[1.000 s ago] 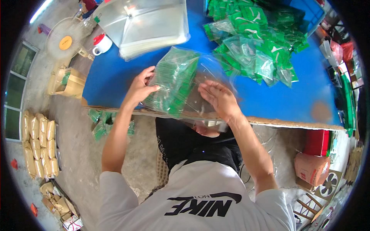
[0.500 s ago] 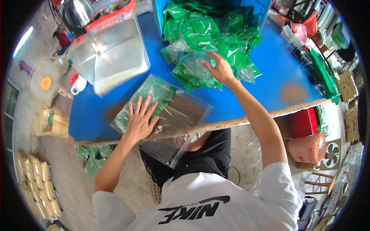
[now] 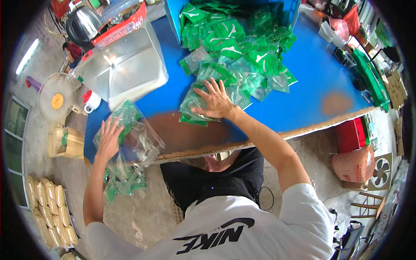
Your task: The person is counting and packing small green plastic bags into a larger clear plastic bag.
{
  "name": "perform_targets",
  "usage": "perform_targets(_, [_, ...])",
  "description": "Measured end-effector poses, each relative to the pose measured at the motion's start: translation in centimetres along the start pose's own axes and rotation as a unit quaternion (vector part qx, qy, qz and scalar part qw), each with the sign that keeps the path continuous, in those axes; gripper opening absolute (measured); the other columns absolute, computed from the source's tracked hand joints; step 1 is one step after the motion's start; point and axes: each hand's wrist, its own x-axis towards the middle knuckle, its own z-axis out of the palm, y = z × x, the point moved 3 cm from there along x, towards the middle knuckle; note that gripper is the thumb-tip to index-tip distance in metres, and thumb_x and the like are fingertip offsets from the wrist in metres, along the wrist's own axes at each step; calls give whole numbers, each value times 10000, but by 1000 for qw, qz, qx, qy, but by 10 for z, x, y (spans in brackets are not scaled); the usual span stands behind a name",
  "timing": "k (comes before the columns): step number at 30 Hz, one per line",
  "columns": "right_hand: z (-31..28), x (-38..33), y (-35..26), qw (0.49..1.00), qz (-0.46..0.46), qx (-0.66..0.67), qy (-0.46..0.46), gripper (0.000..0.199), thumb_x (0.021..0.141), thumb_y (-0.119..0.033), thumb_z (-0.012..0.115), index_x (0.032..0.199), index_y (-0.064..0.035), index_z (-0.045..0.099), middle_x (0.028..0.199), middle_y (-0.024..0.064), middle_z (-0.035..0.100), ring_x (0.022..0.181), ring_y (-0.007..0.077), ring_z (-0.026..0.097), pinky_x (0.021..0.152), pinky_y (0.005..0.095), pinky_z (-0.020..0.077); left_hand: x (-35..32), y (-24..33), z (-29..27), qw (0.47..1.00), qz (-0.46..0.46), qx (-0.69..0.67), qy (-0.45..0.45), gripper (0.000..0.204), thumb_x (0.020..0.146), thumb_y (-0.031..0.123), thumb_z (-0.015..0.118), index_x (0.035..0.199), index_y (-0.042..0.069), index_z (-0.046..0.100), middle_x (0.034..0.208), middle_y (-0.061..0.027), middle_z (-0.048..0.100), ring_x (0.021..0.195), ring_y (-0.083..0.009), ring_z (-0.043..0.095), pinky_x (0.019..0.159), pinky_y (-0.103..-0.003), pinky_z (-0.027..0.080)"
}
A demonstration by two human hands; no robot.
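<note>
My left hand [image 3: 109, 139] lies spread at the table's left edge, pressing on a clear plastic bag [image 3: 141, 138] with green packets showing through it. The bag's loose end hangs over the front edge. Toward the middle, my right hand [image 3: 215, 102] rests with fingers apart on several green-and-clear packets [image 3: 197, 116] at the near side of a heap. The heap of green packets [image 3: 225, 34] spills forward out of a blue bin [image 3: 172, 21]. Neither hand is closed round anything.
A stack of clear flat bags [image 3: 134, 65] lies at the left, behind it a kettle [image 3: 82, 26]. A red-lidded white mug [image 3: 91, 102] stands beside the stack. More green packets [image 3: 125, 182] sit below the table's left front edge. A fan [image 3: 56, 99] stands farther left.
My left hand has slid the clear bag leftward to the table's edge. My right hand has come nearer and left, and packets from the heap now lie closer beneath it.
</note>
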Motion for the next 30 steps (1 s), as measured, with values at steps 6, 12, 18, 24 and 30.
perform_targets(6, [-72,-61,36,967,45,159,193,530,985,-383,523,1328,20,548,1409,245,496,1380,405,381,1161,499,267,-26,170,-7,657,-185,-713,161,352,993,236,590,758,-20,643,700,-118,683,674,-182,679,651,-300,544])
perform_targets(12, [-58,-150,-19,997,-57,48,27,516,927,-378,598,1277,1,599,1386,171,515,1372,416,356,1155,580,230,9,293,-7,276,-204,-938,-45,484,1021,422,515,1095,-44,622,1070,-151,697,948,-228,705,818,-358,589])
perform_targets(18, [-43,-99,-66,970,-120,196,77,409,923,-321,619,1180,-4,638,1293,197,553,1270,394,443,1102,530,317,5,296,16,272,-272,-919,87,285,960,217,662,1147,4,642,1115,-90,681,950,-160,678,790,-321,599])
perform_targets(24, [-24,-81,-73,975,-211,65,30,463,965,-357,574,1326,-69,552,1422,210,477,1358,424,397,1083,614,322,-28,243,26,240,-307,-914,114,270,929,158,683,1146,6,630,1117,-72,671,991,-166,664,872,-355,575])
perform_targets(30, [-34,-57,-85,981,-146,102,80,478,972,-381,552,1266,-6,583,1352,257,524,1339,456,402,1130,563,286,-32,246,33,275,-303,-911,44,353,924,195,693,1229,49,592,1205,-41,636,1093,-180,613,909,-390,546])
